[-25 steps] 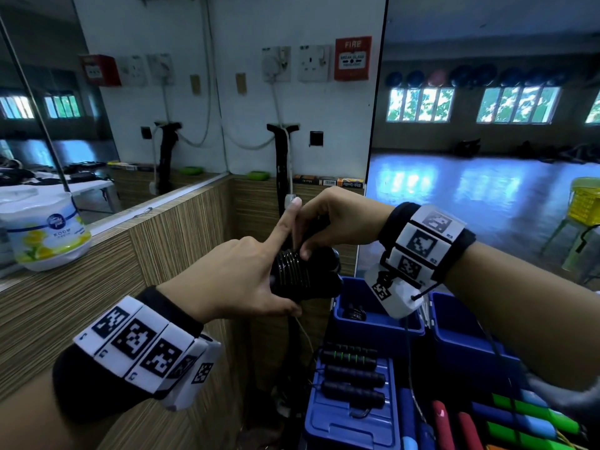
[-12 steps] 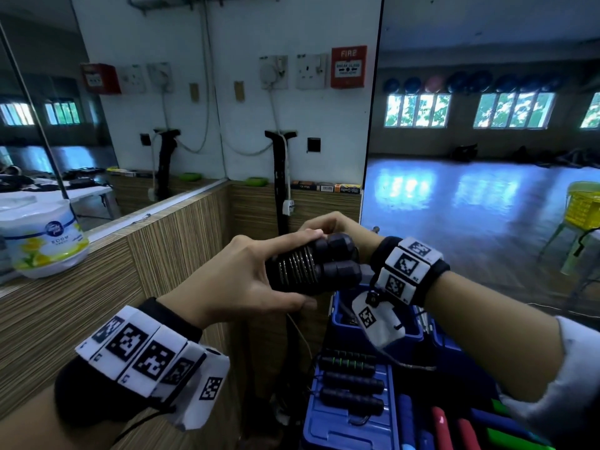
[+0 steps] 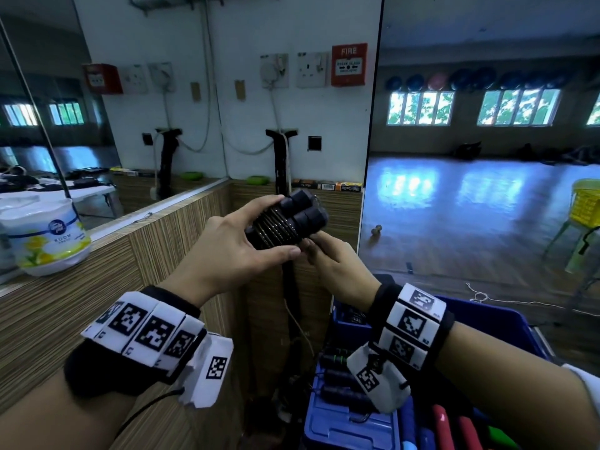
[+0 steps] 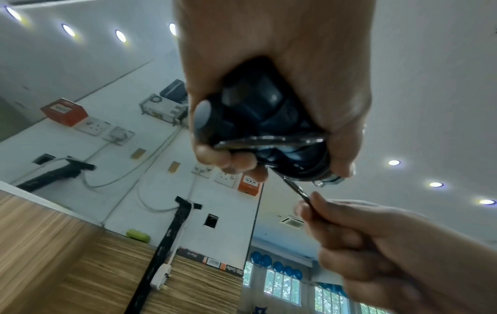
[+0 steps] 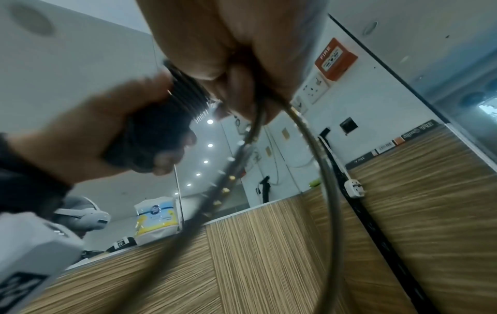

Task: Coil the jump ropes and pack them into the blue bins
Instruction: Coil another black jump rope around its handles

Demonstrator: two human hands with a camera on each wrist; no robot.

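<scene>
Midway, a thin dark jump-rope cable is pinched by the right hand and wound around paired black handles gripped by the left hand, above the blue plastic bins; tucking the loose end likely follows.

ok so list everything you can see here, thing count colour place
jump rope handles: two, black, side by side, rope wound round them, gripped by left hand
rope end: one, dark, pinched by right hand below the handles
blue bins: at least two, lower right, coiled ropes inside
room freshener tub: one, white and yellow, ledge at left
fire alarm: one, red, wall
yellow basket: one, far right
left hand: holds handles
right hand: pinches rope
</scene>
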